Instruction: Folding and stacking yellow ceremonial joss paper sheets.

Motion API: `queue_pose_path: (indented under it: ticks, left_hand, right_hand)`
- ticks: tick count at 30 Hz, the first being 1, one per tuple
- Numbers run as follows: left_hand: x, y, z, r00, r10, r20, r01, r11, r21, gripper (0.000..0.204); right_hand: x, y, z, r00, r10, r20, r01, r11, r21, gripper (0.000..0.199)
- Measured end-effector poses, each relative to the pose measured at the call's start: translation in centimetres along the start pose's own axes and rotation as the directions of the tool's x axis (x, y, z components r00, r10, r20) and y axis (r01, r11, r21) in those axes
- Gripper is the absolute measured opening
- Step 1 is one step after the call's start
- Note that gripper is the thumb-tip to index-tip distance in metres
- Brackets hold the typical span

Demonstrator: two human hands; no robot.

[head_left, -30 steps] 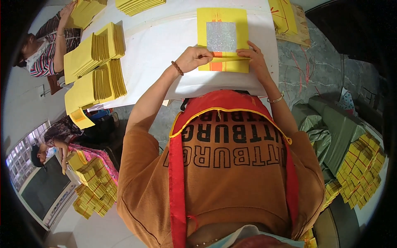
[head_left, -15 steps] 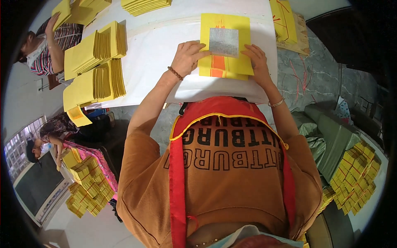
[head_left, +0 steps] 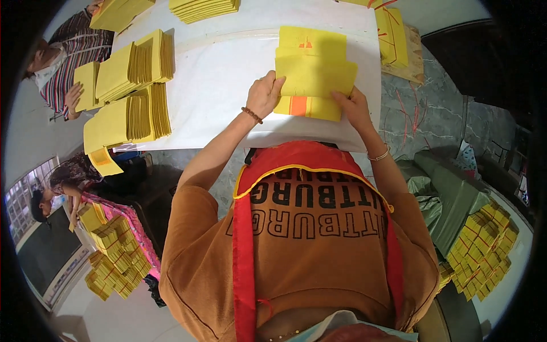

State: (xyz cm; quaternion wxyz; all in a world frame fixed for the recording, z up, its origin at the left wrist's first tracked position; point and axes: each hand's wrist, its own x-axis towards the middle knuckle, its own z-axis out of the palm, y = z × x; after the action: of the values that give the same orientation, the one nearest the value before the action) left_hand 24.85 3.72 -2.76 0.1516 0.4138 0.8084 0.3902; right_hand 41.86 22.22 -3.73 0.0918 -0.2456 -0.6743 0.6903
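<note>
a: where was the yellow sheet (head_left: 316, 75)?

b: on the white table (head_left: 216, 80), at its near edge right in front of the person, folded over and lying on a small stack of yellow paper (head_left: 310, 45) with an orange stripe showing below it.

a: and the hands?

b: the left hand (head_left: 263, 96) pinched the sheet's left edge, thumb on top and fingers curled against the paper. the right hand (head_left: 353, 105) pressed on its lower right corner, fingers bent down onto it. i'd judge both held it that way to keep the fold square over the stack.

a: what lay further from the sheet?

b: to its left on the table, fanned stacks of folded yellow paper (head_left: 134, 85) stood in rows, likely kept there in reach. beyond it at the far edge sat another flat pile (head_left: 205, 8). to its right, more yellow sheets lay on a wooden board (head_left: 401, 54). further left, a person in a striped shirt (head_left: 71, 51) rested a hand on one stack. right of the sheet and nearer, on the floor, bundles tied in yellow blocks (head_left: 481, 248) were heaped.
</note>
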Motion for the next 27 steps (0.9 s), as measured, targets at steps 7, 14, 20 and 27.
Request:
queue_pose_path:
  ticks: [7, 14, 20, 27]
  left_hand:
    - [2.0, 0.1, 0.5, 0.946, -0.324, -0.005, 0.324, 0.946, 0.011, 0.033]
    - [2.9, -0.4, 0.8, 0.895, -0.444, 0.032, 0.445, 0.893, -0.069, 0.032]
    - [2.7, 0.6, 0.4, 0.843, -0.537, -0.014, 0.524, 0.827, -0.203, 0.026]
    - [2.7, 3.1, 2.2, 0.915, 0.403, -0.024, -0.373, 0.867, 0.33, 0.04]
  right_hand:
    - [1.6, -1.1, 1.0, 0.956, -0.026, -0.292, -0.017, 0.99, -0.142, 0.051]
    - [2.6, -1.6, 1.3, 0.945, -0.049, -0.323, -0.046, 0.959, -0.281, 0.052]
    - [3.0, 0.2, 1.0, 0.929, 0.0, -0.369, -0.134, 0.932, -0.336, 0.046]
    - [2.9, -1.4, 1.7, 0.926, 0.007, -0.377, -0.162, 0.911, -0.38, 0.046]
